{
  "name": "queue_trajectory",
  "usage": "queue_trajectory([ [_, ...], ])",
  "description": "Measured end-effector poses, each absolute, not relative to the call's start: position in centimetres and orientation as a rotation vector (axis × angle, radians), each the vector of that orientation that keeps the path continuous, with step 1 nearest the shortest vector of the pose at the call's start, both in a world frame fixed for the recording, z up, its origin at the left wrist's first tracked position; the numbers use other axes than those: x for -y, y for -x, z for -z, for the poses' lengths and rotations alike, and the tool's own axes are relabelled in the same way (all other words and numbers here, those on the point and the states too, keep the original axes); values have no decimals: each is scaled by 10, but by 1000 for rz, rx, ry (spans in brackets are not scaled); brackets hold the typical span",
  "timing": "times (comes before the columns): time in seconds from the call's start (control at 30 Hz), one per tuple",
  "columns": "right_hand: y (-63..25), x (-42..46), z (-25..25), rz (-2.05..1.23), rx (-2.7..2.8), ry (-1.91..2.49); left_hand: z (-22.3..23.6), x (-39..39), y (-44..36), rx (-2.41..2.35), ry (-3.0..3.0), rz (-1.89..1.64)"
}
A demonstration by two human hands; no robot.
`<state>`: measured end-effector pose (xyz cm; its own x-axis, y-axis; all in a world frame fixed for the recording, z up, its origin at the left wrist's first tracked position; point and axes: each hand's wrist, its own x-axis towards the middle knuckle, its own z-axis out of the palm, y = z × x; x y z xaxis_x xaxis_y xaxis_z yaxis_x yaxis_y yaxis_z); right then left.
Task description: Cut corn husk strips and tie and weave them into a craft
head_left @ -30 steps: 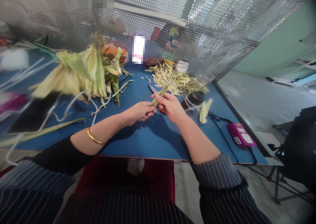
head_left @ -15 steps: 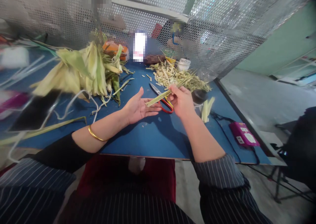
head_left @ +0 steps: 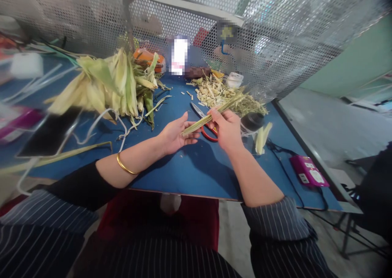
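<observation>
**Two hands hold one bundle of thin leaf strips over a blue bench**

One person sits at the near edge of a blue bench [head_left: 190,176], both forearms reaching forward. Two hands are in view, both the person's own. The left hand [head_left: 174,135] lies palm up with fingers loosely spread, and the lower end of a single slim bundle of strips [head_left: 211,115] rests across its fingertips. The right hand [head_left: 226,129] is closed around the middle of that bundle, pinching it between thumb and fingers.

The bundle's long axis runs on a slant: its near end points toward the left hand, its far end rises away toward the bench's far right corner.

Just under the hands lies one pair of scissors [head_left: 206,126] with red handles, blades pointing toward the far edge. One large pile of corn husks [head_left: 113,86] sits toward the far left. One heap of trimmed scraps [head_left: 226,96] lies along the far edge, right of centre. One dark spool [head_left: 251,122] stands just beside the right hand. One pink device [head_left: 308,176] lies near the right edge.
</observation>
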<state>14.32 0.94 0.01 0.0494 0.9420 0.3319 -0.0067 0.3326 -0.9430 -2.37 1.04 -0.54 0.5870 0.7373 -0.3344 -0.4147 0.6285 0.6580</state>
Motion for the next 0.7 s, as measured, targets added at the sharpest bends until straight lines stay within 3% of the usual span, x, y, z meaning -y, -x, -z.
queue_trajectory([
  [0.27, -142, -4, -8, -984, 1471, 823, 3, -9, 24, -773, -648, -811],
  [0.47, -147, -4, -11, -841, 1544, 920, -2, -8, 25, -621, -693, -786],
  [0.7, -145, -4, -12, -839, 1558, 958, 4, -4, 22, -773, -974, -860],
])
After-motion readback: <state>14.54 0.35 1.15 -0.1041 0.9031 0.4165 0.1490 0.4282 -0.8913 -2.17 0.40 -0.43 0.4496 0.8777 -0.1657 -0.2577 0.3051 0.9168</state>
